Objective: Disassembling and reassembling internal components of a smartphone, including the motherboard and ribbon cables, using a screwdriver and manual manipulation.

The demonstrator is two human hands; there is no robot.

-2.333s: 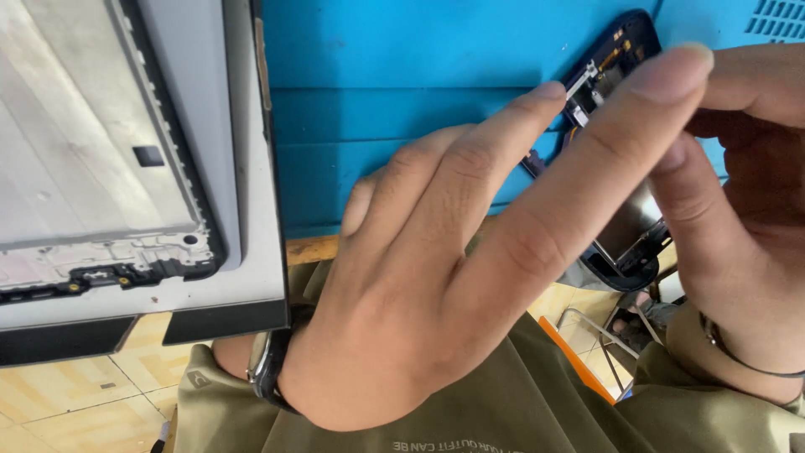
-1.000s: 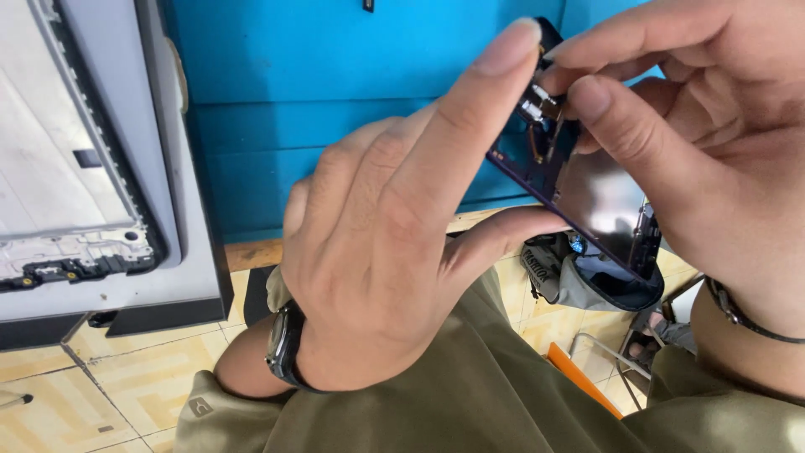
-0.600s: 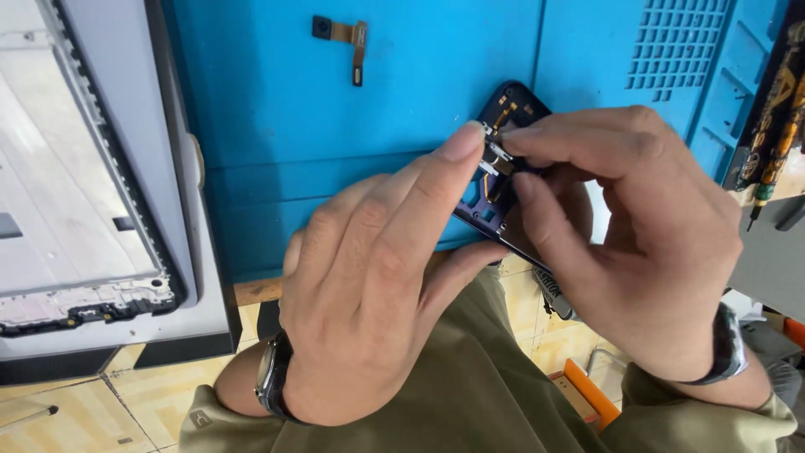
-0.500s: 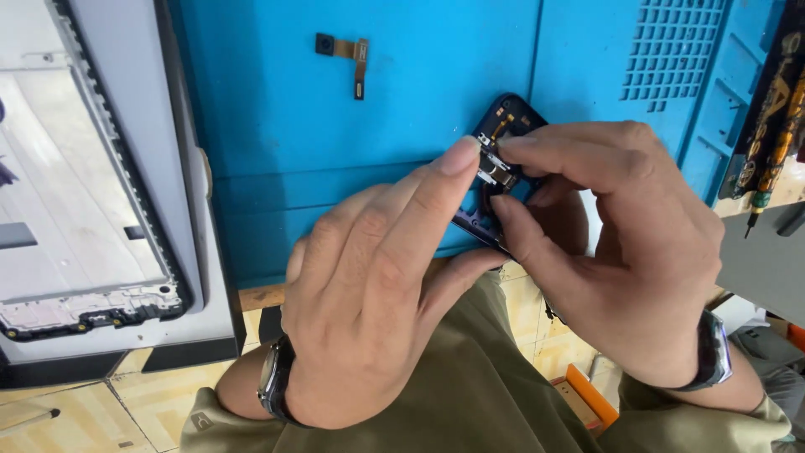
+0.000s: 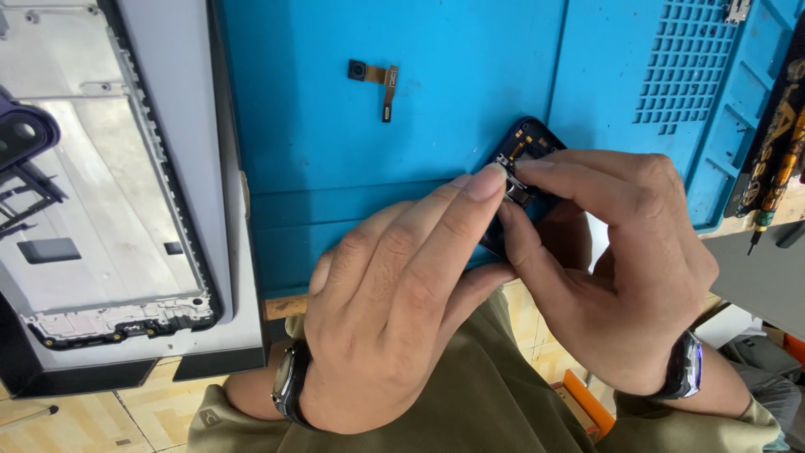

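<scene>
Both hands had drifted slightly lower: left hand (image 5: 402,310) and right hand (image 5: 612,268) pinched a small metal part (image 5: 511,180) on the dark phone frame (image 5: 524,147), above the blue mat (image 5: 377,168); camera flex cable (image 5: 376,80) lay apart.

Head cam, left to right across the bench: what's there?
Phone frame → small camera module with flex cable → left hand → dark phone part pinched by both hands → right hand → screwdrivers at the right edge.
</scene>
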